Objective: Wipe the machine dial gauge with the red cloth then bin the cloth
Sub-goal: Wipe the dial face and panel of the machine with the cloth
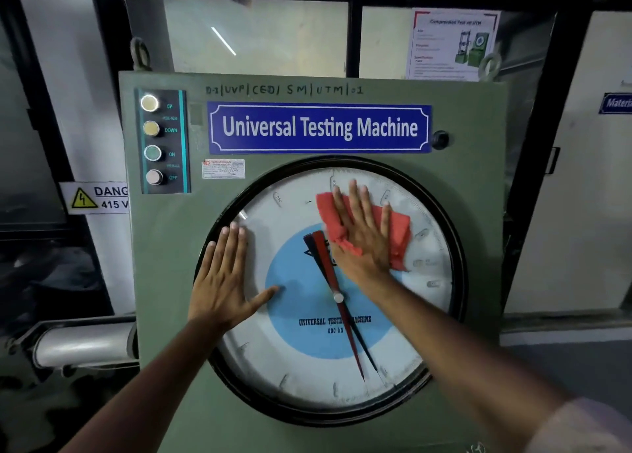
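Your left hand (227, 281) lies flat and spread wide, holding nothing, across the left edge of the dial gauge (307, 367), fingertips on the glass and thumb reaching toward the blue centre disc (307, 336). Your right hand (362, 237) is also flat with fingers spread, pressing the red cloth (398, 233) against the glass in the upper part of the dial, just right of the red and black pointers (337, 292). The cloth stays inside the black rim (458, 281), with bare glass open below and to the lower right. Above the rim sits the blue nameplate (319, 127); the button strip (164, 141) occupies the green panel's (164, 281) upper left corner. A paper notice (451, 42) hangs behind the panel's top edge.
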Action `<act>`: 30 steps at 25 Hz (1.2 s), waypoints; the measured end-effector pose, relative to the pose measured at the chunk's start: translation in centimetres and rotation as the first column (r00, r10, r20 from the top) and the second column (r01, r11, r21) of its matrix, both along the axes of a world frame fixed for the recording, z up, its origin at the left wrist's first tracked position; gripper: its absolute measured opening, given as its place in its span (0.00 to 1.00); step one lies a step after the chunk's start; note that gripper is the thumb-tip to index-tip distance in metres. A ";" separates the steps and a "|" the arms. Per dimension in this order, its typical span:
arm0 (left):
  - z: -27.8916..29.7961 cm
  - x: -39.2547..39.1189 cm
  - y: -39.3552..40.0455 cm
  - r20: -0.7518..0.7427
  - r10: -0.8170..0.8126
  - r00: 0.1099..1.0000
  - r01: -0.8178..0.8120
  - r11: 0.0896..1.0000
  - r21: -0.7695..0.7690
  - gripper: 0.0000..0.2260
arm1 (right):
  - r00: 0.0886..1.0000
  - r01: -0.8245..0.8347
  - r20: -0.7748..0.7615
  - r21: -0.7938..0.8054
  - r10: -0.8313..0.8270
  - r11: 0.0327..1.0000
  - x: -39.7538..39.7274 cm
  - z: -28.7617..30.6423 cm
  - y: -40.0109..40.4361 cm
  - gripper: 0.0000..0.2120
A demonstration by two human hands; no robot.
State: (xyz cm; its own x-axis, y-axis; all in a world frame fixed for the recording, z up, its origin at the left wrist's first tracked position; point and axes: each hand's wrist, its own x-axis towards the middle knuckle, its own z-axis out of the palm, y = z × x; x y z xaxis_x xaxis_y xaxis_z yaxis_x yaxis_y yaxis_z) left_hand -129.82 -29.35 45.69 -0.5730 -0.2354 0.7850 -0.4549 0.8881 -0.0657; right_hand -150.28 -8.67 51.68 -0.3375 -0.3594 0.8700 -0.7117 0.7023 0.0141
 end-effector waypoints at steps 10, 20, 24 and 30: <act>0.2 -0.4 0.6 0.023 0.018 1.000 -0.018 1.000 0.009 0.55 | 0.997 -0.072 0.012 0.141 0.071 0.987 0.4 0.8 1.2 0.40; 0.1 -0.4 0.5 0.034 0.020 0.999 -0.021 1.000 0.011 0.55 | 0.999 -0.040 0.036 0.097 0.037 0.995 -0.5 2.8 1.3 0.39; 0.0 -0.4 0.6 0.016 0.025 1.000 -0.026 1.000 0.005 0.55 | 0.992 -0.126 0.026 0.095 0.124 0.988 4.3 1.4 -3.8 0.46; 0.5 -0.1 1.1 0.065 0.046 0.997 -0.047 0.999 0.020 0.54 | 0.988 -0.019 0.151 0.033 0.013 0.999 2.0 2.4 -0.8 0.41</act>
